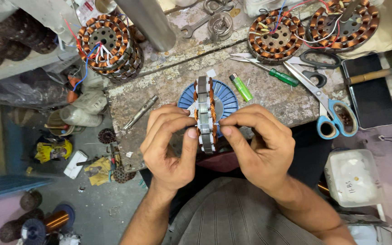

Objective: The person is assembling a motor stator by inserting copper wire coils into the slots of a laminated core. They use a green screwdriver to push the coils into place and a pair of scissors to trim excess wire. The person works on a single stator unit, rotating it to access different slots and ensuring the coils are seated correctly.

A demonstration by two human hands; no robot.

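Note:
A round motor stator (205, 113) with copper windings and a grey steel core stands on edge between my hands, over a blue plastic disc (227, 97) on the workbench. My left hand (169, 145) grips its left side, thumb pressed on the core. My right hand (255, 143) pinches a small white strip (215, 123) against the stator's right edge.
On the bench (159, 86) lie a green lighter (241, 87), a green-handled screwdriver (283, 77), black scissors (311, 68), blue scissors (334, 120), a metal rod (140, 112) and spanners. Wound stators (110, 47) sit at the back. A white box (352, 177) stands right.

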